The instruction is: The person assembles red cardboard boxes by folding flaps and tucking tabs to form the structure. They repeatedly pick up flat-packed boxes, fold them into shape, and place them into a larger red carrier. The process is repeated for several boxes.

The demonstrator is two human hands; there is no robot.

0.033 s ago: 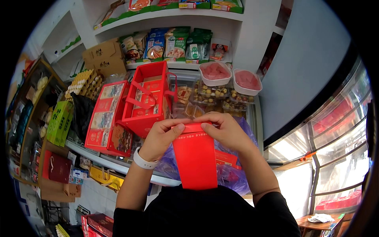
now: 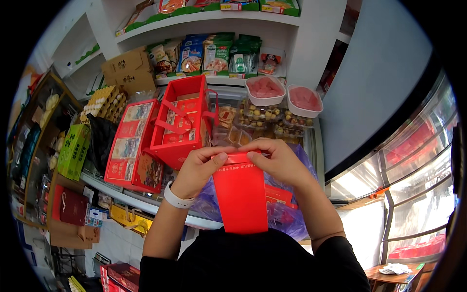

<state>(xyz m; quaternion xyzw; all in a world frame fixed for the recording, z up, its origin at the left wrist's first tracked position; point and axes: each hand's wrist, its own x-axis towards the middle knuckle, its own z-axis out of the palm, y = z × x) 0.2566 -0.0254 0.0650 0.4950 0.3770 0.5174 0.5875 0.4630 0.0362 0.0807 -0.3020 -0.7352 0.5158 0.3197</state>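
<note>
A red cardboard box [image 2: 242, 199] stands on end close against my chest, its long smooth side facing up. My left hand [image 2: 204, 163], with a white band on the wrist, pinches the far end's flap at its left corner. At the right corner, my right hand [image 2: 272, 158] grips the same folded edge, thumb on top and fingers curled behind. Beneath the box lies a crumpled purple plastic bag [image 2: 287, 221], with another flat red piece [image 2: 278, 195] on it. What the fingertips do behind the flap is hidden.
Left of my hands stand an open red gift box [image 2: 182, 121] with ribbon handles and a closed red gift box [image 2: 129, 146]. Clear packs of small eggs [image 2: 260, 113] and two white tubs of pink meat [image 2: 265, 90] sit beyond. A curved glass display [image 2: 413, 160] rises at right.
</note>
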